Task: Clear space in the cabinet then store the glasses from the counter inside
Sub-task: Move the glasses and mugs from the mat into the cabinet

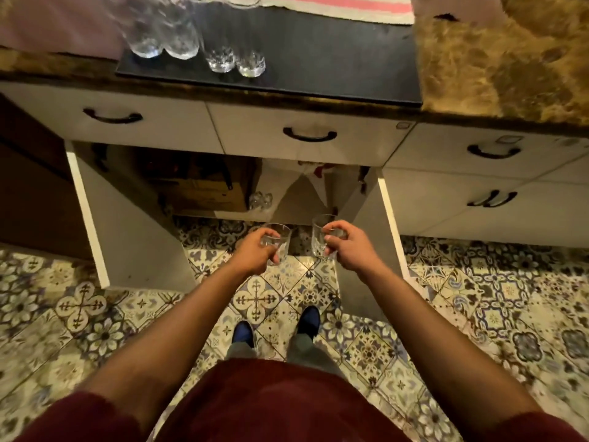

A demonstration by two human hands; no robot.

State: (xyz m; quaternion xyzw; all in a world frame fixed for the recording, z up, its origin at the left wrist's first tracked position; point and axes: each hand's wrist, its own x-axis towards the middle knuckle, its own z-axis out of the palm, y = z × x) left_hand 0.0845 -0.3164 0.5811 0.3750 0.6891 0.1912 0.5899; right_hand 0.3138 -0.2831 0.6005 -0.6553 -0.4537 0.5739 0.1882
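My left hand point(255, 250) grips a short clear glass point(282, 232) from above. A second short glass point(320, 232) is held in my right hand point(349, 247). Both hang low over the tiled floor, just in front of the open cabinet point(287, 199) under the counter. Inside the cabinet, a clear glass point(260, 200) stands beside a cardboard box point(204, 189). On the counter's black mat point(318, 59) stand two tall glasses point(164, 30) and two slimmer glasses point(236, 55).
The two cabinet doors point(127, 224) point(366, 237) swing out to either side of my hands. Closed drawers with dark handles point(309, 135) run above the opening. A striped cloth point(334, 4) lies at the counter's back. My feet point(277, 327) stand on patterned tiles.
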